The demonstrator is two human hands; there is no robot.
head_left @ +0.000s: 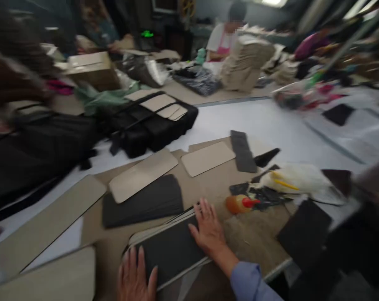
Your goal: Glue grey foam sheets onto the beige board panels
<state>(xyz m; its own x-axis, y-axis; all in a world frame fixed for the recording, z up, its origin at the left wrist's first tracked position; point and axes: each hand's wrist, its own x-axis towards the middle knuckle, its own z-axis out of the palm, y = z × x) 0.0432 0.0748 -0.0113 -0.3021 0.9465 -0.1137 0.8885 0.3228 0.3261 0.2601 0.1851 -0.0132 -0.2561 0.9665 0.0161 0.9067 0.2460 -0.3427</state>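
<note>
Both my hands rest on a stack of flat, round-cornered panels [172, 246], dark on top with pale edges below. My left hand [135, 278] lies at the stack's near left end, fingers spread. My right hand [210, 232] presses flat on the right end, its fingers reaching over the far edge. Just beyond the stack lie dark grey panels [145, 205], partly under a beige panel [145, 173]. To the right of my right hand, an amber bottle with a red tip [239, 204] lies on its side.
Brown cardboard [208, 188] covers the near table. Long beige panels [51, 225] lie at left, black bags [152, 121] beyond them. A white plastic bag [296, 179] and dark scraps sit at right. Across the table, a person [224, 39] is near a tall beige stack [247, 62].
</note>
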